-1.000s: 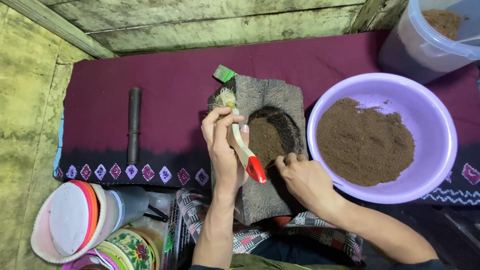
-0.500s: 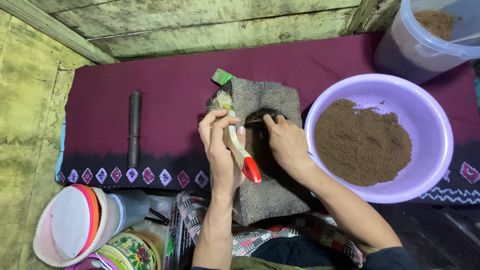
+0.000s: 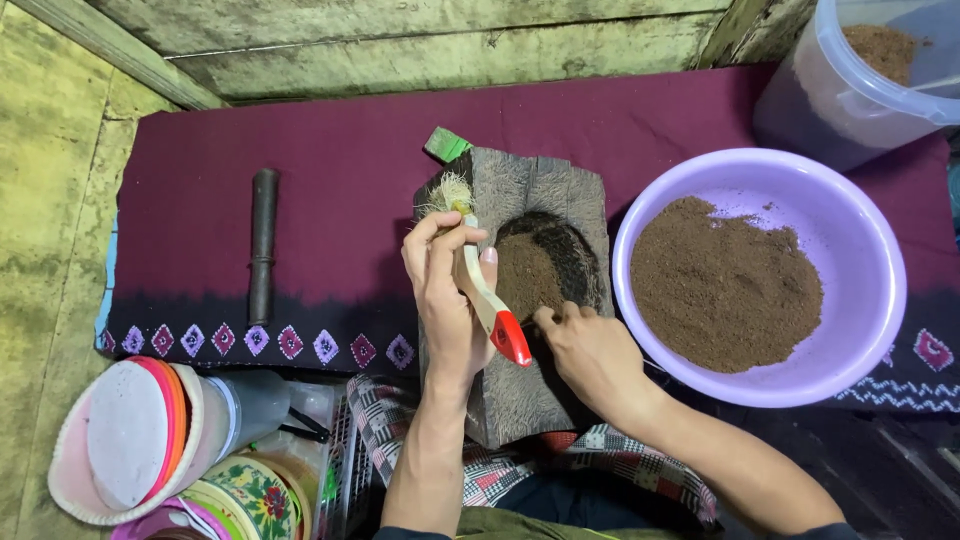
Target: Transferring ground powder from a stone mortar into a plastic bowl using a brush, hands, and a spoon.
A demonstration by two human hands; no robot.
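A grey, grooved stone grinding slab point(image 3: 545, 200) with an oval hollow is laid lengthwise on a maroon cloth with a patterned border point(image 3: 330, 190), and every other place is given from this slab. A heap of brown powder point(image 3: 525, 280) is seen in the hollow at the slab's middle. The left hand point(image 3: 445, 290) is held over the slab's left half, and its grip is clamped on a small brush with a white handle and a red end point(image 3: 490, 305); the pale bristles are pointed toward the slab's far left corner, while the red end is turned toward the near edge. The right hand point(image 3: 590, 355) is rested on the slab's near right part, with the fingertips point(image 3: 545, 318) set at the near rim of the hollow and touching the powder's edge; the fingers are curled loosely together and nothing is held in them. A small green block point(image 3: 446, 145) is seen at the slab's far left corner. A large lilac plastic basin of brown powder point(image 3: 870, 250) is placed just to the right of the slab. A clear plastic tub with more powder point(image 3: 850, 90) is seen beyond the basin. A dark cylindrical roller point(image 3: 263, 245) is laid well to the left of the slab.
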